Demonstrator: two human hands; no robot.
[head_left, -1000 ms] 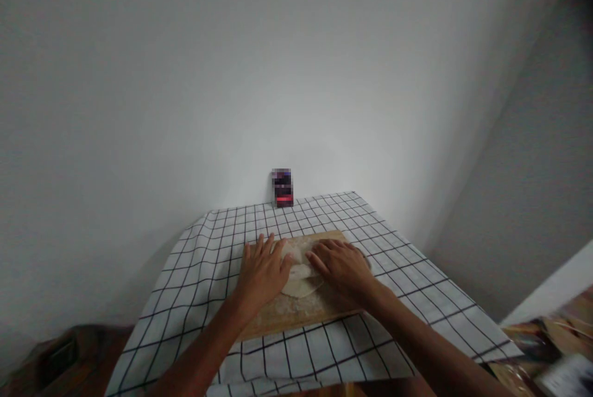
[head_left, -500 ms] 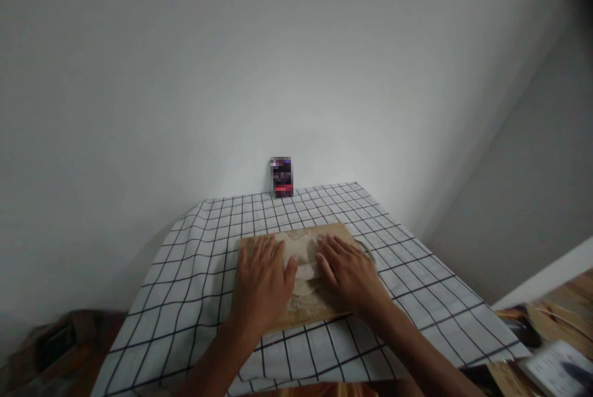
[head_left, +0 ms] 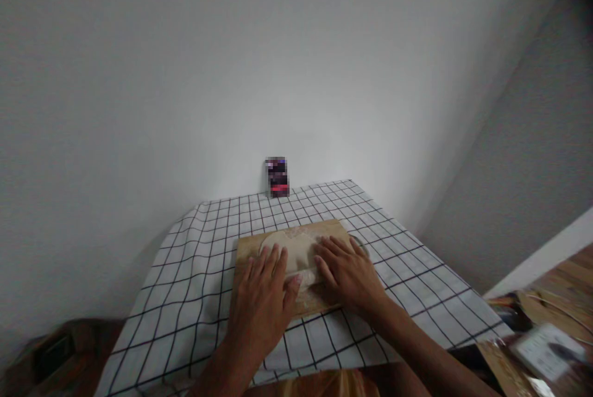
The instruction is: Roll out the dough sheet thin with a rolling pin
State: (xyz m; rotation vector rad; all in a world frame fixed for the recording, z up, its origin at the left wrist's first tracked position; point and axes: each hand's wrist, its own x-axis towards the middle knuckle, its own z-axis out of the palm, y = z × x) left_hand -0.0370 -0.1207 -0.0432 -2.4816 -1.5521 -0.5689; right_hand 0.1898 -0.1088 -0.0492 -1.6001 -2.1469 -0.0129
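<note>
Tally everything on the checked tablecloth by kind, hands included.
Hands: 2, left hand and right hand
Wooden board: 1
Flattened dough: 1
Small dark box: 1
Total: 5

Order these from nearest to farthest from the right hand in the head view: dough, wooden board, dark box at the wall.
1. dough, touching the right hand
2. wooden board, beneath the dough
3. dark box, far back against the wall
</note>
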